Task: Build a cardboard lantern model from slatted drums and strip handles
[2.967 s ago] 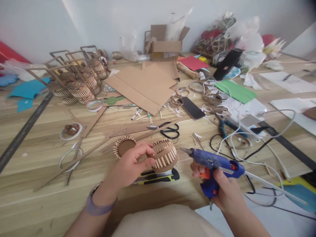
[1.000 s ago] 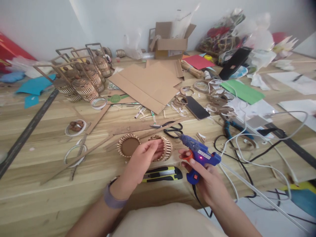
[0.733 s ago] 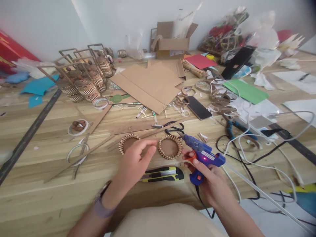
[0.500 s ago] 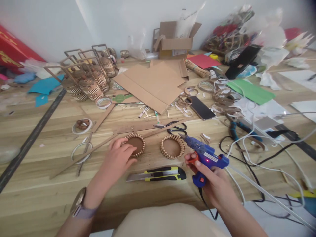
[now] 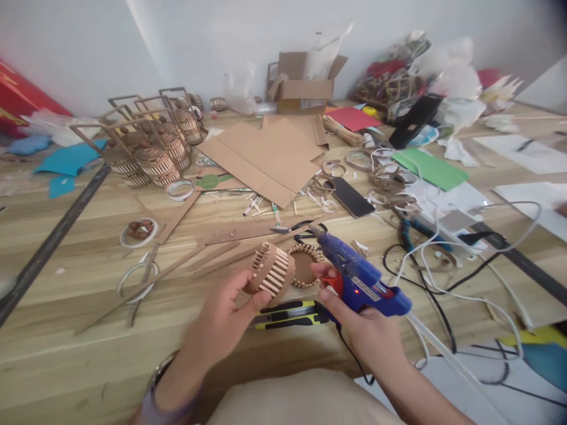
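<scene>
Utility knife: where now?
Head view, lower centre: utility knife lies on the table between the left hand, holding a slatted cup, and the right hand, holding the glue gun.

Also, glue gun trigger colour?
Orange-red trigger on a blue glue gun; shows best in the head view.

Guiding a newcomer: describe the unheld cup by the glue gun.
Over the wooden table, find the blue glue gun in the right hand. Left of it stands the slatted cup, open upward, unlike the tilted cup in the left hand.
</scene>
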{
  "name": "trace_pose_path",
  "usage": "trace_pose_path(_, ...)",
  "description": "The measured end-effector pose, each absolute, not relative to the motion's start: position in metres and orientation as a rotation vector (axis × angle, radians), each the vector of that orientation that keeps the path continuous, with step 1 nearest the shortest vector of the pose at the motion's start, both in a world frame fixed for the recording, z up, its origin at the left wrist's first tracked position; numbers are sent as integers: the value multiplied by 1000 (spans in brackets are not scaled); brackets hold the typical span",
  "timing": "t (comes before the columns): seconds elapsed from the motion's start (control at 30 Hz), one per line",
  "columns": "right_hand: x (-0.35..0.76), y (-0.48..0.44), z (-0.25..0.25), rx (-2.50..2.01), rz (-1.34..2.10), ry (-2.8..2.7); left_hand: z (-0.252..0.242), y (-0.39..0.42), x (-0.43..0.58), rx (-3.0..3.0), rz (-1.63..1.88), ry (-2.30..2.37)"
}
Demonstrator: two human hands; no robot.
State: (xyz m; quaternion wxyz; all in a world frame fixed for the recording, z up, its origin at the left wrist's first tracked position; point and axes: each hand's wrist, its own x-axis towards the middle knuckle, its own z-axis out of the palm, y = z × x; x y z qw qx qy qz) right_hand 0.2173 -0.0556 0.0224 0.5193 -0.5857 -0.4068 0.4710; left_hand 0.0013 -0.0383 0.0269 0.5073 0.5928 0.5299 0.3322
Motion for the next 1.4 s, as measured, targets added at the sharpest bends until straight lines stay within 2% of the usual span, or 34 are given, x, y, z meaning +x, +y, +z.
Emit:
trace_pose_path(0.57,194,-44,13,-1263,1074,-989,28,-44,48,1508,1098,1442)
trace_pose_path(0.93,199,-47,13,-1283,1002,-1190,23,-35,40,1040,871,1224)
trace_pose_path(1.1,201,-48,20,-1274,1161,-1122,24,-34,40,862,830,1080)
trace_pose_path(1.27,213,-56,9,-1258,1277,-898,29,-37,37,1191,885,1240)
trace_pose_path(1.4,237,-61,6,-1283,1344,-968,36,-41,34,1573,1022,1378)
